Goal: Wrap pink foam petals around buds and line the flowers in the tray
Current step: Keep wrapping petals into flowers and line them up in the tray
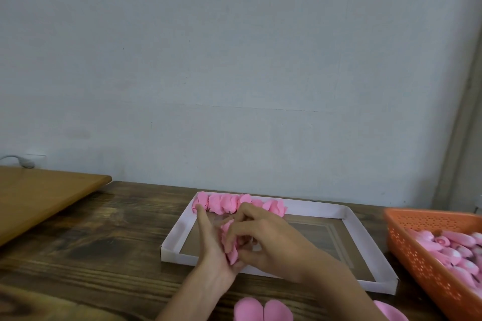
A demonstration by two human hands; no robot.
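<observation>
The right hand, fingers curled, pinched the flower against the straight-fingered left hand; slackening could unwrap petals before the tray's twelve-o'clock row.

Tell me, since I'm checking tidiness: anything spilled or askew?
Nothing stands out. Finished flowers sit in one row along the tray's far wall, buds lie inside the orange basket, and the right hand pinches one flower.
</observation>
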